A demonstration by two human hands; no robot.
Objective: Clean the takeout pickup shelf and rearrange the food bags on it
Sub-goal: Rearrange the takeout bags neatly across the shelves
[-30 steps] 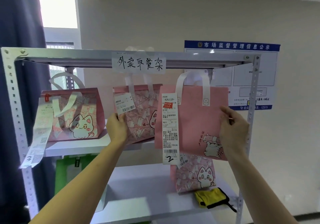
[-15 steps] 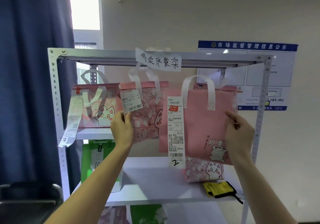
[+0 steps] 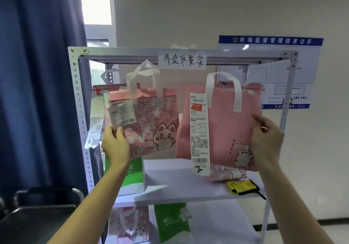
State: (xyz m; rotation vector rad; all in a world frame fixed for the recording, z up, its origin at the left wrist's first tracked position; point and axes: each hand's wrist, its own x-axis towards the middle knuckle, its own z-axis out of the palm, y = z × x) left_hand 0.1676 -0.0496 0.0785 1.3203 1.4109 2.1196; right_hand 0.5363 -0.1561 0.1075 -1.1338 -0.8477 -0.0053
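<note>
Two pink bags held up before the shelf [image 3: 181, 190]

Left hand [image 3: 115, 145] grips the patterned cat bag [image 3: 151, 122], tag "022"; right hand [image 3: 266, 139] holds the plain fabric bag [image 3: 224, 128], its receipt [image 3: 199, 130] numbered "2".

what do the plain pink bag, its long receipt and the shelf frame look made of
Plain pink bag: looks like matte non-woven fabric, soft and creased, with white strap handles. Long receipt: thin printed paper, probably thermal, hanging flat. Shelf frame: pale painted metal by the look of it, with rows of punched holes and bolts at the corner.
</note>
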